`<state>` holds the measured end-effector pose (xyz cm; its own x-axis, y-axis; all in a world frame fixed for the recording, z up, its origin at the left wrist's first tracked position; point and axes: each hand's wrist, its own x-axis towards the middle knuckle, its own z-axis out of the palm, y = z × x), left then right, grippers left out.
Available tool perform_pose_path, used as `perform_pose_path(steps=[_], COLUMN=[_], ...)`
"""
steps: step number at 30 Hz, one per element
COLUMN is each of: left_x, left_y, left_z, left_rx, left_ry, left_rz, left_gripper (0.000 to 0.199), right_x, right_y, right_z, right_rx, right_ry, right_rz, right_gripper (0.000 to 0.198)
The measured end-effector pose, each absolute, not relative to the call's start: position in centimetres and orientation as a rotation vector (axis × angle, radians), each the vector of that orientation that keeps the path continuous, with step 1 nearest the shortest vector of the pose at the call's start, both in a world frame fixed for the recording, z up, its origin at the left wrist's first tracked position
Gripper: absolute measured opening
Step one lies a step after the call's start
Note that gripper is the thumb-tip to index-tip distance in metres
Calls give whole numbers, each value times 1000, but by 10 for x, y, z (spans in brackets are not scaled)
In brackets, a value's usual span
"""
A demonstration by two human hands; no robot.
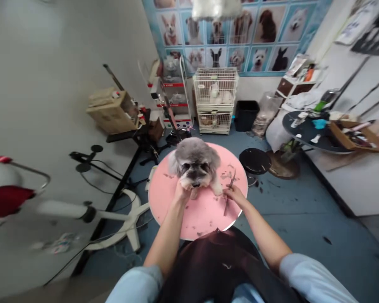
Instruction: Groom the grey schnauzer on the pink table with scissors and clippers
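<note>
A grey dog [194, 153] with a paler muzzle is on a round pink table [167, 210], facing me. My left hand [182, 193] is at the dog's chin, its fingers partly hidden by the muzzle fur. In my right hand [235, 195] is a pair of scissors [233, 176], held with the blades pointing up and away from me. That hand is beside the dog's front paw [217, 189], at the table's right side. Dark hair clippings are scattered over the pink top.
Behind the table stand a white wire cage [214, 101] and a black bin [246, 115]. A black stool [255, 161] is close on the right, near a dark side table [309, 134] with bottles and a box. To the left, a white stand base [129, 219] and cables lie on the floor.
</note>
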<state>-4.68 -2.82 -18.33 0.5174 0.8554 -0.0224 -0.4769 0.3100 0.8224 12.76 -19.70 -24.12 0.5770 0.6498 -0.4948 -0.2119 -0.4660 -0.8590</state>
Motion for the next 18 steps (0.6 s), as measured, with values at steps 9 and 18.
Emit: perform_pose_path(steps=[9, 18], left_x=[-61, -60], left_y=[-32, -39], left_z=[-178, -175], left_rx=[916, 882], left_ry=[608, 643], left_rz=[969, 1029], left_gripper=[55, 69], right_x=[97, 106], right_y=[-153, -143], right_z=[-173, -166], right_rx=[-1405, -1470], right_ry=[-1119, -1250], right_rz=[927, 926], right_gripper=[24, 17])
